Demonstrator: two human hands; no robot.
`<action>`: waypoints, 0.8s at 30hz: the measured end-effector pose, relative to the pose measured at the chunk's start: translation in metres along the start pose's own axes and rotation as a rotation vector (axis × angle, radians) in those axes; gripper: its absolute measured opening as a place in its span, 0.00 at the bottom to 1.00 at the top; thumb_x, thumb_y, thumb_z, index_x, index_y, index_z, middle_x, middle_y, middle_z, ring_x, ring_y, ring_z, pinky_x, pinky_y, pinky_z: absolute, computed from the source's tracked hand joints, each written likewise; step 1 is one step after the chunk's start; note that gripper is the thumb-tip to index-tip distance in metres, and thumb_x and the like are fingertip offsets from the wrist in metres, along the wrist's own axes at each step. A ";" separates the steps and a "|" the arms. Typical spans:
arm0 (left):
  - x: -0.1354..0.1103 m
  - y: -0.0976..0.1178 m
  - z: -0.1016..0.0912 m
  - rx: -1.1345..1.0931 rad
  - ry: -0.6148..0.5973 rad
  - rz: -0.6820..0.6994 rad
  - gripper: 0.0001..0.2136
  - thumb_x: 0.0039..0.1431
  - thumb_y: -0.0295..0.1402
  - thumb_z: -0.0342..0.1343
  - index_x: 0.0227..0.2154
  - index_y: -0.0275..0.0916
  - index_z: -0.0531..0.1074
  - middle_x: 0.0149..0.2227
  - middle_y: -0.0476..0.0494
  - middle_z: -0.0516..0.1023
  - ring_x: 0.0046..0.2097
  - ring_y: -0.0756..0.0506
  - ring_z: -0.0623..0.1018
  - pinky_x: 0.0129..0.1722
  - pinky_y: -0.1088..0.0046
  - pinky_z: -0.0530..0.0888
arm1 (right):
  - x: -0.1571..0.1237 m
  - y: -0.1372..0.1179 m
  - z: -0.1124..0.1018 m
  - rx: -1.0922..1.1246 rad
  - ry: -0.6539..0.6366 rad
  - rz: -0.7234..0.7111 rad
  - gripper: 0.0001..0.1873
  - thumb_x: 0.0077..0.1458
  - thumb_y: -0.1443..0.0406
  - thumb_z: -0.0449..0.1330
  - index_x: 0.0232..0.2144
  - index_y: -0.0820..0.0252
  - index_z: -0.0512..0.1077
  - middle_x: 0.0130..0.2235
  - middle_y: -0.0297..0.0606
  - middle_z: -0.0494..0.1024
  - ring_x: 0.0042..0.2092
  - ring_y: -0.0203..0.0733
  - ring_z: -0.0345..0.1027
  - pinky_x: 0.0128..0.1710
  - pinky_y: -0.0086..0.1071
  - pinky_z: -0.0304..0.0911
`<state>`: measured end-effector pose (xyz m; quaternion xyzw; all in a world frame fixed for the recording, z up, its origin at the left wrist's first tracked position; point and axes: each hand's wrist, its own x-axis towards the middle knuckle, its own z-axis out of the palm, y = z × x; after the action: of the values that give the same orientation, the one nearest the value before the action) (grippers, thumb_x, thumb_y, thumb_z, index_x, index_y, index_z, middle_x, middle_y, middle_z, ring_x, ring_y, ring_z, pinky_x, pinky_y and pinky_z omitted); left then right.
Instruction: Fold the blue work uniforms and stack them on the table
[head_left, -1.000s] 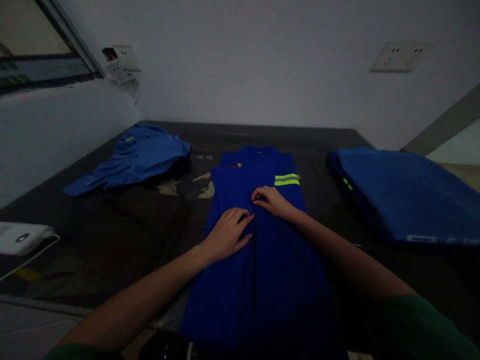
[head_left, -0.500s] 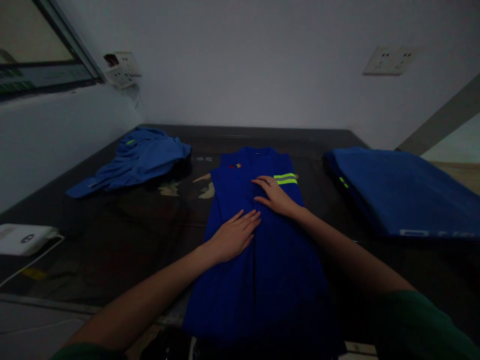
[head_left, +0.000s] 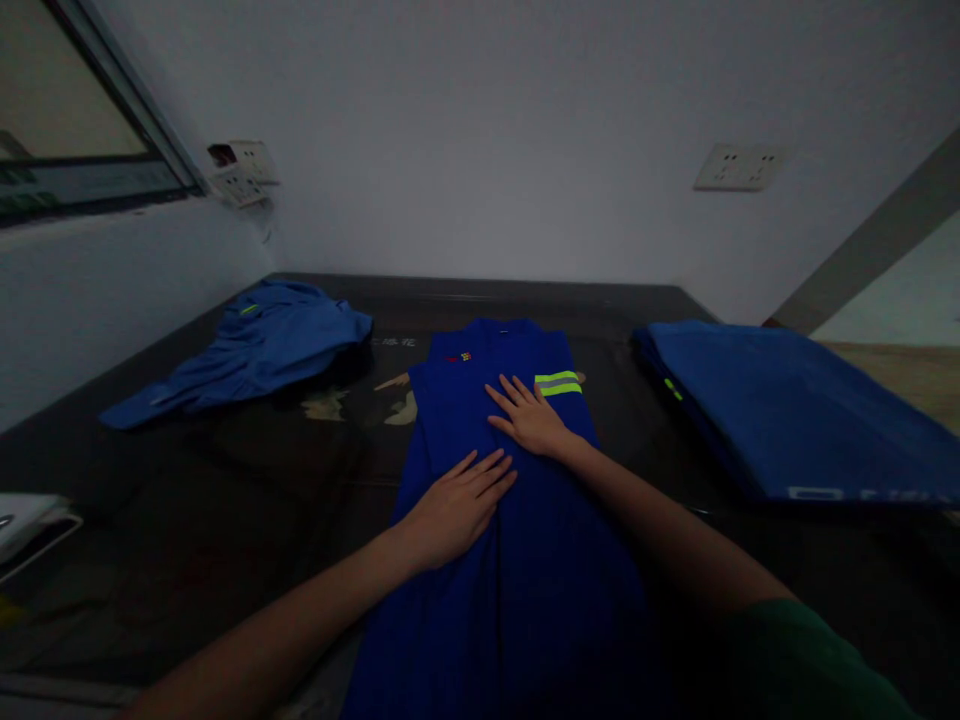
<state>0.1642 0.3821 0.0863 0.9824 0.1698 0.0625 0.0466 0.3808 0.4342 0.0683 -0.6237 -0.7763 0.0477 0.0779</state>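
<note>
A dark blue garment (head_left: 540, 540) lies lengthwise on the tabletop (head_left: 225, 510), its collar (head_left: 502, 328) at twelve o'clock, towards the wall (head_left: 480, 140), and its lower part sinking into shadow at six. From where I stand, both of the person's hands are palm down on the cloth. The left hand (head_left: 459, 505) rests with its fingers extended and a little apart, pinching nothing. The right hand (head_left: 529, 420) sits farther up, between one and two o'clock from the left, its fingers spread wide on the fabric and gripping nothing. Just beside it, at about one, is a yellow-green and grey band (head_left: 558, 384); a small emblem (head_left: 458, 357) shows at eleven on the garment. At ten o'clock from the garment, well apart, lies a rumpled lighter blue garment (head_left: 277, 340). At two there is a folded blue bundle (head_left: 795, 410) with a pale mark along its near edge. Out at nine, a white device (head_left: 30, 520) is partly cut off from view. A socket plate (head_left: 739, 168) is on the wall at one.
</note>
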 end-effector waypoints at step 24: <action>-0.004 0.000 0.000 -0.035 -0.002 -0.094 0.28 0.62 0.26 0.46 0.64 0.50 0.53 0.68 0.42 0.52 0.67 0.40 0.54 0.63 0.42 0.53 | 0.068 0.085 -0.007 -0.027 0.009 0.455 0.36 0.64 0.47 0.38 0.67 0.61 0.48 0.68 0.52 0.46 0.68 0.54 0.38 0.64 0.52 0.40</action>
<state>0.1602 0.3811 0.0861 0.9724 0.2145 0.0622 0.0669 0.4491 0.5186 0.0646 -0.7839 -0.6158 0.0509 0.0600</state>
